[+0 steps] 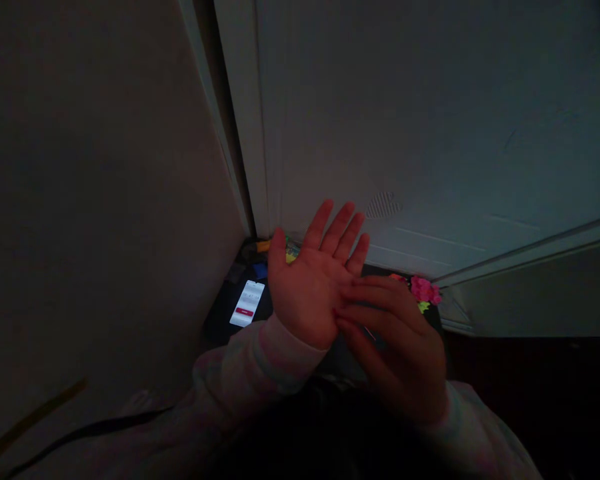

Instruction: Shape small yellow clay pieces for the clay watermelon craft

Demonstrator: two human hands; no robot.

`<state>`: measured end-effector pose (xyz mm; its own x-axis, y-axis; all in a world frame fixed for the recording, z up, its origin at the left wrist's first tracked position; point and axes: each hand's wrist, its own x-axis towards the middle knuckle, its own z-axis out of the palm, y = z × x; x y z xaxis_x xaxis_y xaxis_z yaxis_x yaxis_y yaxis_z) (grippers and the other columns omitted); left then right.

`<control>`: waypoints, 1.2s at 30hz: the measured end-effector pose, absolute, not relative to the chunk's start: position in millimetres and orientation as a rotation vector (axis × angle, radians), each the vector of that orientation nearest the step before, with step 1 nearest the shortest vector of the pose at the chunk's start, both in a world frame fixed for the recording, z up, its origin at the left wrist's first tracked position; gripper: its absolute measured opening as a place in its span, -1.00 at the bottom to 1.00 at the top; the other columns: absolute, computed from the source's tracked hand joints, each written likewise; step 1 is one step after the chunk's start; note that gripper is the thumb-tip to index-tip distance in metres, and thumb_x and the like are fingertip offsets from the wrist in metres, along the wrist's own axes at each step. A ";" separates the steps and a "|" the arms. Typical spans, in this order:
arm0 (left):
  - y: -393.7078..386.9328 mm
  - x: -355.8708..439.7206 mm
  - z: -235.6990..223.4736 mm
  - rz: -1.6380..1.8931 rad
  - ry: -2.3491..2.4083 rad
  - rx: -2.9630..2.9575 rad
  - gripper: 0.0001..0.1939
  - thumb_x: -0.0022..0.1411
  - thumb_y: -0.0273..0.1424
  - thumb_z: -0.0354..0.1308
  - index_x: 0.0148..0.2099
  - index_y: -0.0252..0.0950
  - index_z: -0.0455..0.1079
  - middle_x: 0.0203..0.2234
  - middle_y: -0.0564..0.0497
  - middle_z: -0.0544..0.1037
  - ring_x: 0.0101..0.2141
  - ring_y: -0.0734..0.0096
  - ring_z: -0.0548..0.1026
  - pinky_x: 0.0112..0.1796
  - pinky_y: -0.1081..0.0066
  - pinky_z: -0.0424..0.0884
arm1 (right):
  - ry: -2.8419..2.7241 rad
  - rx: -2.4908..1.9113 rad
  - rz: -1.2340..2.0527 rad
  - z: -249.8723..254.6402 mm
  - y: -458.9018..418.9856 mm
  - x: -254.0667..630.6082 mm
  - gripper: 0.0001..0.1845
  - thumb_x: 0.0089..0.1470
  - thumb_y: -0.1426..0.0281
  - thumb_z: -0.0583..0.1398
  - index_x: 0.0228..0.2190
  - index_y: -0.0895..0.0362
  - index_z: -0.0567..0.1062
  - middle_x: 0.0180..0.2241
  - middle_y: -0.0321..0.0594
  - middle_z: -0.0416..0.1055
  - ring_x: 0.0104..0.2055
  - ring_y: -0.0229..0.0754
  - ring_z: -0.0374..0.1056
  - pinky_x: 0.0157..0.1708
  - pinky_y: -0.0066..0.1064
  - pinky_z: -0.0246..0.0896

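Observation:
The scene is dim. My left hand [313,280] is raised, palm toward me, fingers stretched out and close together, holding nothing. My right hand [397,347] sits just to its right, back toward me, its fingers extended and touching the heel of the left palm. Nothing shows between the right fingers. Both wrists wear pale sleeves. Below the hands lies a lit phone [248,303] with a white screen and a red bar, on a dark surface [220,313].
A white door [405,120] stands straight ahead, a plain wall [95,200] on the left. Pink crumpled paper [424,290] and small yellow, blue and green bits [280,252] lie on the dark surface by the door's foot.

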<state>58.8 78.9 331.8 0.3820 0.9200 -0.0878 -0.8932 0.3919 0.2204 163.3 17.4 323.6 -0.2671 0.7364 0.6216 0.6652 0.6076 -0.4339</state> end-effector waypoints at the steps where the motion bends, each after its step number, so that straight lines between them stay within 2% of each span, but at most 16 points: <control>1: 78.8 58.7 331.7 1.161 0.214 0.146 -0.40 0.18 -0.01 -0.37 0.13 -0.19 0.12 0.06 0.02 0.30 0.13 0.30 0.14 0.06 0.30 0.12 | -2.000 -1.105 0.105 324.3 17.9 163.0 -0.81 -0.05 0.53 0.17 -0.33 0.07 0.41 -0.30 -0.21 0.43 -0.14 -0.10 0.29 -0.19 -0.14 0.24; 7: 79.5 57.0 331.2 1.162 0.203 0.148 -0.42 0.19 -0.03 -0.38 0.12 -0.17 0.12 0.07 0.03 0.29 0.14 0.26 0.14 0.07 0.24 0.09 | -1.987 -1.112 0.185 327.0 18.6 162.2 -0.82 -0.05 0.51 0.18 -0.33 0.06 0.41 -0.29 -0.22 0.40 -0.14 -0.10 0.29 -0.15 -0.15 0.22; 11: 78.8 56.1 333.7 1.182 0.195 0.149 -0.41 0.20 -0.02 -0.38 0.13 -0.18 0.12 0.06 0.03 0.30 0.14 0.27 0.13 0.07 0.27 0.10 | -1.695 -1.207 0.422 319.0 14.2 161.8 -0.77 -0.05 0.48 0.18 -0.27 0.03 0.39 -0.14 -0.18 0.31 -0.05 -0.10 0.23 -0.08 -0.16 0.18; 13: 78.0 56.2 335.5 1.204 0.202 0.147 -0.40 0.19 -0.02 -0.38 0.14 -0.16 0.11 0.07 0.05 0.30 0.15 0.25 0.12 0.07 0.25 0.10 | -1.387 -1.215 0.653 312.2 13.2 158.9 -0.67 -0.03 0.44 0.16 -0.16 -0.01 0.33 -0.06 -0.16 0.25 -0.01 -0.10 0.22 -0.09 -0.17 0.21; 16: 77.0 56.8 336.7 1.220 0.191 0.147 -0.39 0.18 0.00 -0.39 0.15 -0.15 0.09 0.08 0.06 0.28 0.16 0.24 0.09 0.08 0.25 0.08 | -1.102 -1.076 1.186 305.5 14.8 150.9 -0.55 -0.01 0.35 0.13 -0.04 0.01 0.23 -0.01 -0.10 0.27 -0.01 -0.07 0.27 -0.17 -0.19 0.30; 19: 76.4 57.7 336.3 1.223 0.157 0.151 -0.38 0.18 0.02 -0.39 0.16 -0.15 0.08 0.09 0.04 0.28 0.16 0.24 0.09 0.09 0.24 0.05 | -0.980 -0.929 1.547 306.7 17.7 142.6 -0.62 -0.03 0.36 0.14 -0.10 0.07 0.32 -0.07 -0.10 0.38 -0.06 -0.07 0.32 -0.19 -0.20 0.32; 22: 75.9 58.3 335.9 1.232 0.139 0.169 -0.36 0.17 0.03 -0.41 0.15 -0.16 0.09 0.08 0.03 0.29 0.16 0.23 0.09 0.09 0.24 0.04 | -0.870 -0.909 1.609 310.4 19.3 138.1 -0.71 -0.06 0.41 0.18 -0.21 0.09 0.41 -0.18 -0.16 0.46 -0.14 -0.10 0.38 -0.18 -0.23 0.31; 26: 75.9 58.8 336.4 1.252 0.177 0.245 -0.32 0.16 0.04 -0.47 0.15 -0.18 0.10 0.06 0.01 0.31 0.15 0.26 0.10 0.09 0.26 0.05 | -0.791 -0.937 1.649 311.7 19.4 136.8 -0.73 -0.10 0.41 0.22 -0.25 0.10 0.45 -0.27 -0.19 0.51 -0.26 -0.14 0.42 -0.19 -0.25 0.30; 33: 77.1 57.2 335.8 1.340 0.213 0.453 -0.28 0.13 0.07 -0.51 0.12 -0.19 0.11 0.06 0.02 0.29 0.19 0.22 0.00 0.10 0.20 0.00 | -0.795 -1.120 1.717 312.8 20.4 138.9 -0.82 -0.13 0.33 0.25 -0.41 0.14 0.52 -0.42 -0.23 0.53 -0.32 -0.17 0.41 -0.24 -0.33 0.26; 36: 76.1 57.4 337.1 1.343 0.242 0.491 -0.28 0.11 0.10 -0.50 0.12 -0.16 0.10 0.07 0.04 0.27 0.20 0.20 -0.06 0.10 0.18 -0.01 | -0.806 -1.109 1.736 313.0 21.2 140.4 -0.82 -0.13 0.34 0.25 -0.40 0.14 0.52 -0.43 -0.24 0.52 -0.33 -0.17 0.41 -0.29 -0.34 0.26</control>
